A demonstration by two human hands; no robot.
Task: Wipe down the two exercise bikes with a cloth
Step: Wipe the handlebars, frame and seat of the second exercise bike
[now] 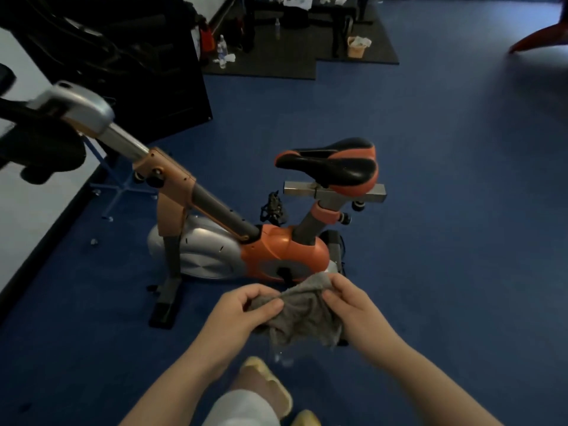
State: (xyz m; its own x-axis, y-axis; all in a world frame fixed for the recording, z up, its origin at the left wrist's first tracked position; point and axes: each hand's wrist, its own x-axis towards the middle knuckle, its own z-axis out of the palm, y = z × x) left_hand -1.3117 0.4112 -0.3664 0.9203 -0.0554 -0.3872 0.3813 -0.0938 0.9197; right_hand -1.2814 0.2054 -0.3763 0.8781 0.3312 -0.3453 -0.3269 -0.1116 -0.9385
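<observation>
Both hands hold the cloth [302, 312] between them, in front of the body: left hand [238, 315] pinches its 9 o'clock edge, right hand [353, 305] grips the 3 o'clock edge. Just beyond, at 12 o'clock, bike [276, 253] stands on blue floor [445, 210], saddle [330, 162] to the right.

I'm seeing a nubby grey terry cloth [302, 315], glossy orange plastic on the bike's housing [289, 250], brushed metal seat rail [335, 192], and matt blue floor [445, 210].
</observation>
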